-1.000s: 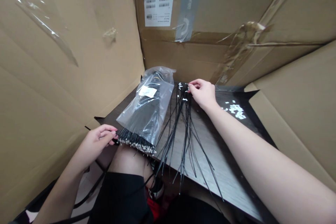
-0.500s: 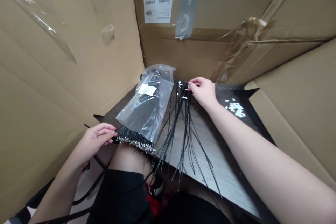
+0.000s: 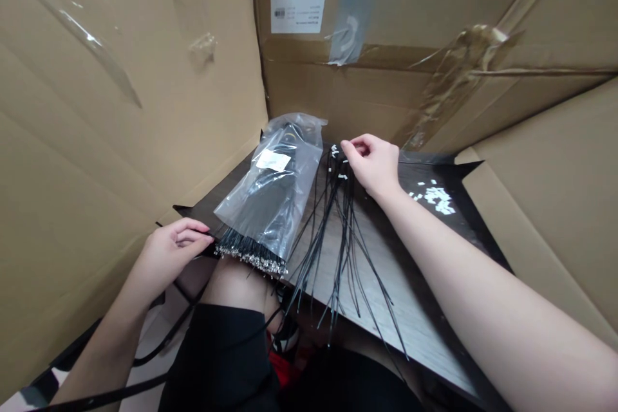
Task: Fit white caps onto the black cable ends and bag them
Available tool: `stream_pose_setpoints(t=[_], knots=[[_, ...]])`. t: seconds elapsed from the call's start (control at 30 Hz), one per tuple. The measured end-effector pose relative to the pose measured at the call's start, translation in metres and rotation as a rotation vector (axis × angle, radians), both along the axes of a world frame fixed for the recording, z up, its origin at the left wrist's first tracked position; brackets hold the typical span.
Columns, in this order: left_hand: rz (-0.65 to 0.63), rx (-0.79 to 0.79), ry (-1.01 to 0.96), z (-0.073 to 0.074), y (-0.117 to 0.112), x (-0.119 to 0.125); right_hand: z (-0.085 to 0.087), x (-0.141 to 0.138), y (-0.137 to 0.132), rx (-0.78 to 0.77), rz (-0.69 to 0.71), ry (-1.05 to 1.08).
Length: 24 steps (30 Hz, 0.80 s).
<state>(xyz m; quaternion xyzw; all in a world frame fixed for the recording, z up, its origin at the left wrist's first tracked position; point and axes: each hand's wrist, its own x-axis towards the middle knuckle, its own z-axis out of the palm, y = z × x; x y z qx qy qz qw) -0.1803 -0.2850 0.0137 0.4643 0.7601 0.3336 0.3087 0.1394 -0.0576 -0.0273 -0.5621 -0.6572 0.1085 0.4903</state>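
My left hand (image 3: 179,246) is closed, thumb and fingers drawn together beside the metal-tipped ends of a bundle of black wires (image 3: 251,256); what it pinches, if anything, is too small to make out. Those wires stick out of a clear plastic bag (image 3: 302,196) with a white label. My right hand (image 3: 371,161) is also closed, its thumb against the forefinger at the far end of a loose spread of thin black wires (image 3: 333,238). Small white connectors (image 3: 334,152) lie at that end. Anything in the right fingertips is hidden.
A pile of small white pieces (image 3: 438,197) lies on the dark wood-grain table (image 3: 410,309) beyond my right forearm. Cardboard walls (image 3: 106,122) rise at the left, back and right. My knee is under the bag's wire ends, at the table's front edge.
The view has shifted slightly. My right hand has moved a little away from the white connectors. My left hand stays by the bagged wire ends, its fingers slightly re-posed.
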Motion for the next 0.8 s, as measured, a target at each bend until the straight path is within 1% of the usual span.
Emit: stream_pose_setpoints(t=[0.07,0.13,0.2,0.3,0.4,0.43,0.5,0.6,0.67,0.7,0.77,0.8], knots=[[0.015,0.016,0.065,-0.001,-0.002,0.001,0.004,-0.008,-0.007,0.046,0.034,-0.031],[0.021,0.026,0.114,-0.002,-0.004,0.001,0.007,-0.015,-0.013,0.057,0.077,-0.108],[0.017,0.026,0.116,-0.002,-0.004,0.000,0.007,-0.020,-0.016,0.064,0.120,-0.187],[-0.005,0.028,0.029,-0.002,-0.001,-0.002,0.011,-0.025,-0.019,0.047,0.159,-0.278],[-0.012,0.029,-0.068,-0.001,0.001,-0.003,0.020,-0.037,-0.030,0.001,0.242,-0.324],[-0.002,0.034,-0.086,0.000,0.001,-0.003,0.025,-0.043,-0.037,-0.017,0.300,-0.335],[0.027,0.060,-0.113,0.003,0.001,-0.002,0.033,-0.058,-0.056,-0.029,0.462,-0.354],[0.023,0.092,-0.166,0.006,0.001,0.000,0.040,-0.084,-0.090,0.038,0.754,-0.335],[-0.007,0.104,-0.197,0.006,0.001,0.003,0.040,-0.097,-0.109,0.043,0.938,-0.348],[-0.015,0.119,-0.207,0.006,0.002,0.004,0.038,-0.102,-0.117,0.044,1.002,-0.374],[-0.008,0.164,-0.217,0.003,0.002,0.008,0.032,-0.108,-0.125,0.046,1.088,-0.453],[0.003,0.185,-0.219,0.002,0.003,0.010,0.029,-0.110,-0.127,0.040,1.094,-0.491]])
